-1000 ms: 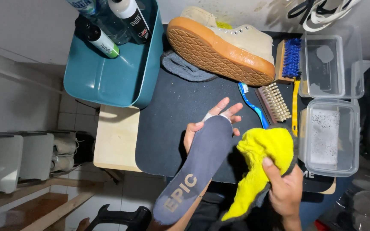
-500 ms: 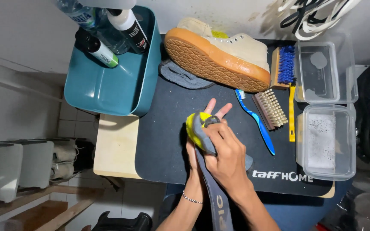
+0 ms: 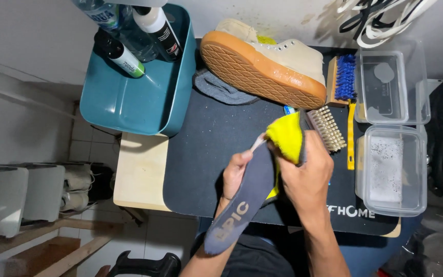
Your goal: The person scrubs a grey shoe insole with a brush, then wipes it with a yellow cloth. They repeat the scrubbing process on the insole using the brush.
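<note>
Yellow cloth [image 3: 286,137] moved up insole [image 3: 245,199]; both hands gripping.

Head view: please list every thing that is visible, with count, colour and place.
insole: 1, dark grey, in left hand
cloth: 1, yellow, under right hand, on insole
shoe: 1, beige, gum sole, on its side, mat top
second insole: 1, grey, beneath shoe
brushes: 2 clearly seen, blue bristles and pale bristles, mat right
plastic containers: 2, clear, far right
tub: 1, teal, holds bottles
mat: 1, black, on table
left hand: 1
right hand: 1
</note>
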